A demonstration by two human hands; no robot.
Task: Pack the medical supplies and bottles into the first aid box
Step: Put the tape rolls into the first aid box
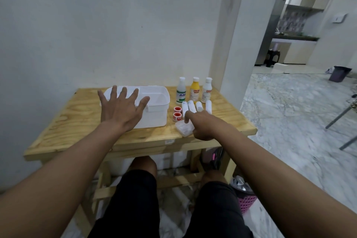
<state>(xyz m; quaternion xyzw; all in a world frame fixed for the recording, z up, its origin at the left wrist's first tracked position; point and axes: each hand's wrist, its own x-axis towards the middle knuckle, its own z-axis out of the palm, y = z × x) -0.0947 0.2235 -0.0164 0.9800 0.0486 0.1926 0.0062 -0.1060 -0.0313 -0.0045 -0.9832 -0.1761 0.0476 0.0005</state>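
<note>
Flanking the box (154, 102): tape rolls (177, 113), tubes (191, 106), bottles (194, 90).

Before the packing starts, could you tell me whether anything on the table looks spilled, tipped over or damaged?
Nothing stands out. The three bottles stand upright, capped, behind the white tubes; two red tape rolls sit beside the open first aid box. No spill shows on the wooden table.

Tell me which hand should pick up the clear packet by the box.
Right. The right hand already rests on the clear packet, fingers curled. The left hand hovers spread over the white box.
</note>
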